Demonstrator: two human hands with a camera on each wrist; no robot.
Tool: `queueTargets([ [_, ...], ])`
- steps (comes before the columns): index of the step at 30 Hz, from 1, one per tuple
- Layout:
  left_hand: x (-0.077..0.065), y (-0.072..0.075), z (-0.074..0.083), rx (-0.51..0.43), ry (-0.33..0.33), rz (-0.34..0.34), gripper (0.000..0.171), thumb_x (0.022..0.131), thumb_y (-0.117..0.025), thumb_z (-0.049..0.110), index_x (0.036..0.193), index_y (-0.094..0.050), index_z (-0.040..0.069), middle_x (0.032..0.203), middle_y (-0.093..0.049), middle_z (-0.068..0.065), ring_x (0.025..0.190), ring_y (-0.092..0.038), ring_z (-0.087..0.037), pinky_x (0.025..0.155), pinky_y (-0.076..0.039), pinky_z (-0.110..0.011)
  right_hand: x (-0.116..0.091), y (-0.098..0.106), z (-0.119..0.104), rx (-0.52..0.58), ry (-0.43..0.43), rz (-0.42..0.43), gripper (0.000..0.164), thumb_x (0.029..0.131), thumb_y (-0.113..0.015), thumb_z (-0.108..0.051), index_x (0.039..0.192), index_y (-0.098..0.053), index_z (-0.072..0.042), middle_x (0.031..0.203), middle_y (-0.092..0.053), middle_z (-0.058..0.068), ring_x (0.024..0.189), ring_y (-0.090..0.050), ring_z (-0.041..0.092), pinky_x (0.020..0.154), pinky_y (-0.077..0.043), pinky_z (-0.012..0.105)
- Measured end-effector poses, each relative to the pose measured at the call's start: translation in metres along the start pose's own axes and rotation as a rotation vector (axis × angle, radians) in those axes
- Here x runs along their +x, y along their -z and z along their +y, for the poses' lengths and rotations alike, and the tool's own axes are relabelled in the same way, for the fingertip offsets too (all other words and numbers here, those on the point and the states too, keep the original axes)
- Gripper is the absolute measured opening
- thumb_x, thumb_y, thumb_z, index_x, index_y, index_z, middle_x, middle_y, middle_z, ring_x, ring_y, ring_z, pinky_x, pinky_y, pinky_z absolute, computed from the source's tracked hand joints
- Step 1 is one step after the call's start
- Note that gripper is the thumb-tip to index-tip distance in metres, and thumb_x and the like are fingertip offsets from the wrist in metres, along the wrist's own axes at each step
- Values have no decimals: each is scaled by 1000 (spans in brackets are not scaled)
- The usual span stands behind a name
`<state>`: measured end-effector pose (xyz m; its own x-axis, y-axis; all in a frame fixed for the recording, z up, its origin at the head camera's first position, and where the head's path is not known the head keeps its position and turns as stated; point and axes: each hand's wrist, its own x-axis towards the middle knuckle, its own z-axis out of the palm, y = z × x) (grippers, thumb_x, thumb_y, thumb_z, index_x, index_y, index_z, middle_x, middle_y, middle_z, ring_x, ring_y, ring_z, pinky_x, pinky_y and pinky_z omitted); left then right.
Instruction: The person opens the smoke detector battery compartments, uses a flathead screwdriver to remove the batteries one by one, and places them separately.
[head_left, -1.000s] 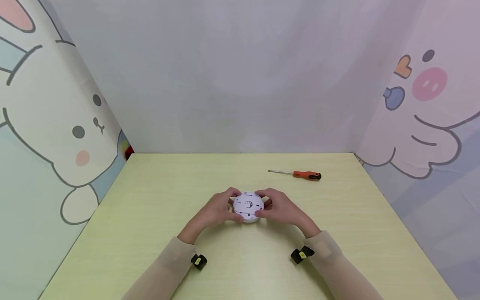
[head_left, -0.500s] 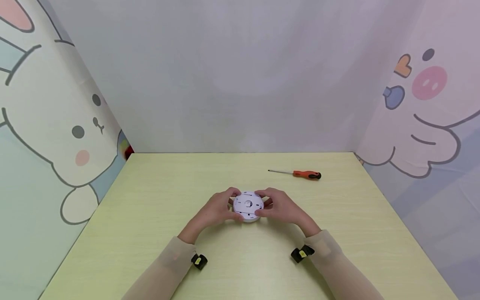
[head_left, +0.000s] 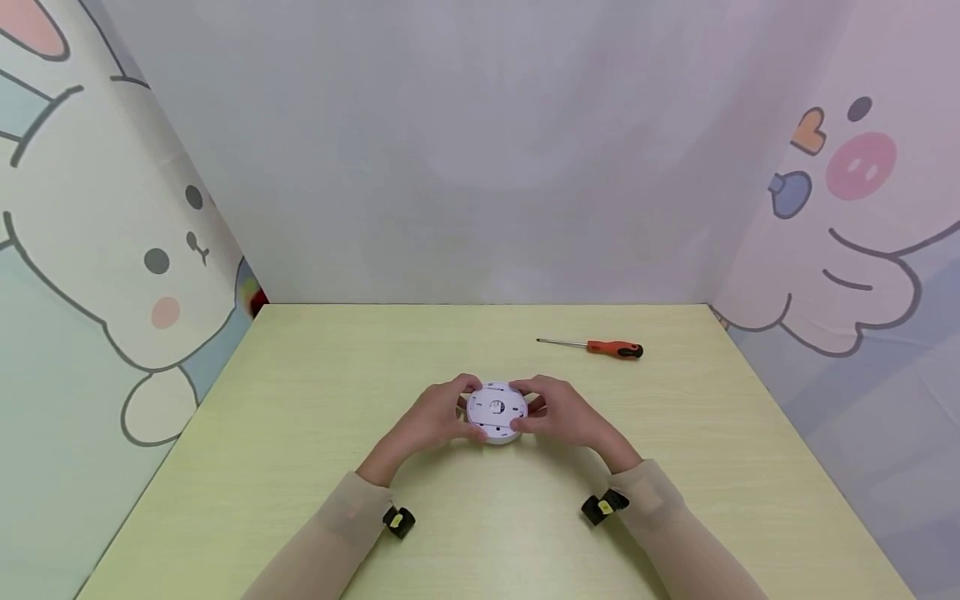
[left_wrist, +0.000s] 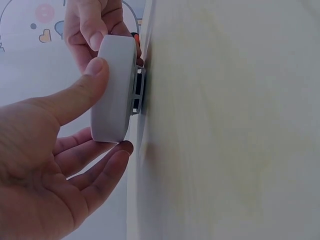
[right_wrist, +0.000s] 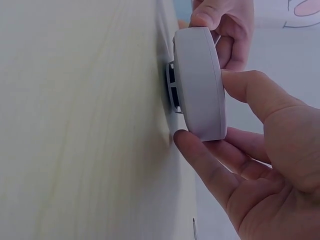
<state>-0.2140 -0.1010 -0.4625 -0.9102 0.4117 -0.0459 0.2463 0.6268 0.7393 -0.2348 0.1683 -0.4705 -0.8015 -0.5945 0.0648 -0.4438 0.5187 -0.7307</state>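
Observation:
A round white smoke detector (head_left: 497, 410) is held between both hands at the middle of the table, its flat slotted back facing up. Beneath it, a smaller vented part with dark slots (left_wrist: 138, 90) points down at the tabletop. My left hand (head_left: 437, 414) grips its left side, thumb on the near edge and fingers at the far edge and underneath. On the opposite side, my right hand (head_left: 558, 412) holds it the same way. In the right wrist view the thumb (right_wrist: 250, 86) presses the upper edge while a fingertip reaches under the lower rim.
A screwdriver (head_left: 600, 348) with an orange and black handle lies on the pale wooden table (head_left: 315, 358) beyond the right hand, its tip to the left. Curtains (head_left: 480, 150) printed with cartoon animals at the sides enclose the table at the back, left and right.

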Motion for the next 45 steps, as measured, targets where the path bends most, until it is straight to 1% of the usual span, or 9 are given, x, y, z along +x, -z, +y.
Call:
queueTargets([
  [4,-1,0,0,8,1,3,68,80,-96,28,136,-58,13,126,-71,-5,112,-69,-22,93,-56,-42,1,-1,0,-2,3,-1,65,93,-86,-24,148,-59,-3,130,-68,9,102,-71,18,87,-61,28],
  [14,0,1,1,17,-5,6,67,80,-96,27,134,-59,13,119,-71,-4,105,-68,-20,88,-55,-39,1,0,0,4,12,-10,65,94,-85,-23,149,-58,-2,130,-67,10,103,-71,18,88,-60,28],
  [26,1,0,0,26,-2,9,67,79,-97,28,132,-60,13,114,-71,-2,101,-66,-19,86,-54,-39,1,1,0,15,10,-19,65,95,-84,-22,150,-57,-2,132,-66,11,106,-71,20,89,-61,28],
  [31,1,1,1,32,-3,10,66,79,-96,27,132,-60,13,114,-71,-2,102,-66,-19,86,-54,-39,1,1,0,15,8,-19,64,95,-84,-21,150,-58,-2,132,-67,11,105,-71,19,89,-61,29],
  [38,1,0,0,26,-1,11,66,79,-97,27,131,-60,13,119,-71,-4,106,-68,-20,91,-56,-41,1,2,0,14,0,-22,63,95,-83,-21,150,-58,-3,131,-67,11,105,-71,19,89,-60,28],
  [45,1,0,0,19,-3,16,65,78,-97,26,130,-60,12,118,-71,-4,106,-68,-20,92,-56,-41,1,2,-1,11,-1,-24,63,96,-83,-20,150,-57,-3,131,-66,11,106,-71,20,89,-60,28],
])
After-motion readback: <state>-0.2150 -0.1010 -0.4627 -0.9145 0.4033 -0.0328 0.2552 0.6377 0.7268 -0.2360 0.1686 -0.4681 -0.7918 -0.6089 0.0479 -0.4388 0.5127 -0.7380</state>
